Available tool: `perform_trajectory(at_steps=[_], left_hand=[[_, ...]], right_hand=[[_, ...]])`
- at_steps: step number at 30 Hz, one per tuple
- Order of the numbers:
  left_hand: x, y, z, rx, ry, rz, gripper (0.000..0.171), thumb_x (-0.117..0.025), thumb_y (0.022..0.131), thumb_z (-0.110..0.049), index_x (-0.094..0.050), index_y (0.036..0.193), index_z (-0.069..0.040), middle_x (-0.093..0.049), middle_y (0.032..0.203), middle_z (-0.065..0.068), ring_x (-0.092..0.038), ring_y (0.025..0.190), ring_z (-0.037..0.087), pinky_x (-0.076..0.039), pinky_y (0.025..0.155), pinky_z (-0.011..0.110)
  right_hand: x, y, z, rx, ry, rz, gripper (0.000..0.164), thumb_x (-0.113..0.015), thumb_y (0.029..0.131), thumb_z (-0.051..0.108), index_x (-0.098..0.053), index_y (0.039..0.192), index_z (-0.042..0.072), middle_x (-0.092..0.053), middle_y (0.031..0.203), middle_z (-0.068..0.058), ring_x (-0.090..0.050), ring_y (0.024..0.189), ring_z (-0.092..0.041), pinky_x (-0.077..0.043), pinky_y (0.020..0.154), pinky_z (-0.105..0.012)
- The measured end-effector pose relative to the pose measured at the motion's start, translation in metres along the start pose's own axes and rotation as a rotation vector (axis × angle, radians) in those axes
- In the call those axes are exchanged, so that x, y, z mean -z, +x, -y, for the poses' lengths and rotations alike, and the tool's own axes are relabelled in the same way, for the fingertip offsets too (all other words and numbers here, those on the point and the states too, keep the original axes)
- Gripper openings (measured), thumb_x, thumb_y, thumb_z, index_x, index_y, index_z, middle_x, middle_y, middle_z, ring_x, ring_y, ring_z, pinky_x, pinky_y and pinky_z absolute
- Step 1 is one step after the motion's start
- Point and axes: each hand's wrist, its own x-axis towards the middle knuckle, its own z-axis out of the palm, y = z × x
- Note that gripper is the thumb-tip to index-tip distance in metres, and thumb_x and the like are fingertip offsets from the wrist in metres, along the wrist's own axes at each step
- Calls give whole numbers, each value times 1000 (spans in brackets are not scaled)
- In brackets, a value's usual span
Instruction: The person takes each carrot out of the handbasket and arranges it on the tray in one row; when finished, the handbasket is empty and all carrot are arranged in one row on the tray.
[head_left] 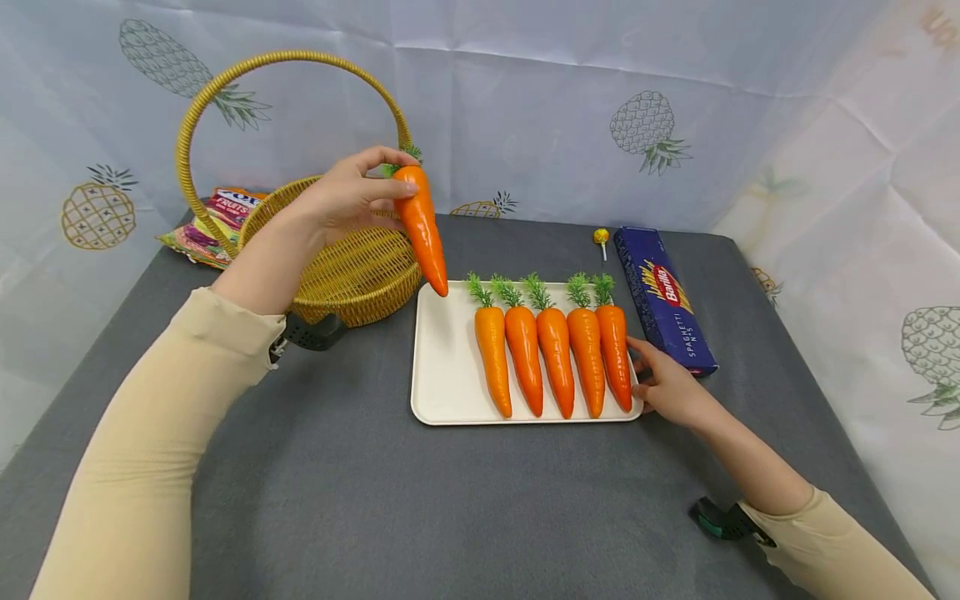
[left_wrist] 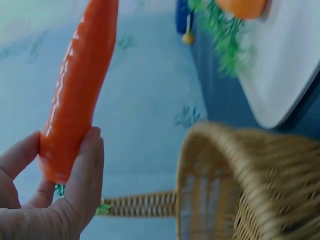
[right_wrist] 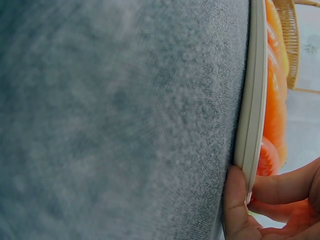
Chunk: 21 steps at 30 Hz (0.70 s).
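My left hand holds up an orange carrot by its thick top, thumb and fingers on either side. The carrot's green tuft shows above the fingertips and its tip points down over the tray's back left corner. In the left wrist view that carrot slants up from my fingers. On the cream tray several more carrots lie side by side, tufts to the back. At the tray's right edge, my right hand pinches the rim between thumb and fingers, beside the rightmost carrot.
A wicker basket with a tall handle stands at the left, behind my left forearm. Bagged snacks lie beyond it. Right of the tray are a blue spaghetti box and a yellow lollipop. A pineapple-print cloth hangs behind.
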Motion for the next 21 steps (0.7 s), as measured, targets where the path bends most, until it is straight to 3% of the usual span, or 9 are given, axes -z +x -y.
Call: perform_trajectory(at_steps=[10, 21], left_hand=[[-35, -7, 33, 19, 70, 53, 42, -59, 98, -11, -46, 138, -16, -50, 132, 15, -57, 118, 32, -62, 85, 35], [-60, -16, 72, 59, 153, 129, 44, -59, 99, -12, -43, 140, -11, -51, 132, 21, -61, 114, 33, -60, 91, 43]], right_hand=[[1, 1, -1, -5, 1, 4, 78, -55, 91, -6, -11, 156, -6, -48, 129, -35, -62, 86, -22, -62, 67, -31], [1, 1, -1, -17, 1, 2, 77, -54, 91, -5, -12, 156, -5, -48, 129, -34, -62, 91, -24, -63, 69, -33]])
